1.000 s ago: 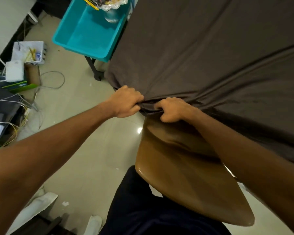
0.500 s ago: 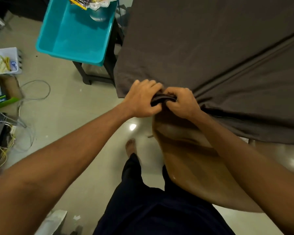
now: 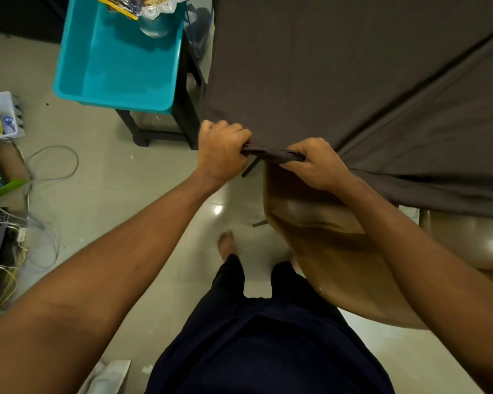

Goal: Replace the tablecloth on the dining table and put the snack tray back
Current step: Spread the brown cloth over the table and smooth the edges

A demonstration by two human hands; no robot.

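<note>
- The cloth part of the job seems to be the step in hand. The dark brown tablecloth (image 3: 339, 66) lies over the table, and both hands hold its near edge at the left corner.
- The left hand (image 3: 222, 150) is a tight fist. Its fingers (image 3: 234, 130) are curled all the way round a bunched-up bit of the edge.
- The right hand (image 3: 315, 163) is just beside it, on the right. It is curled tight too and grips the same roll of cloth, which stretches between the two hands.
- A long fold runs from the hands up to the far right, so the cloth looks pulled tight and not yet flat.
- A brown chair (image 3: 325, 245) sits right under the hands.
- The snack tray (image 3: 117, 66) is the blue-green one at the far left, off the table. It rests on a black stand (image 3: 182, 109) and has snacks (image 3: 143, 4) in its far end.
- I think the next move needs a steady pull or a tuck at this corner, and then the fold has to be smoothed out. Both hands must let go of the cloth before they can lift the tray back.
</note>
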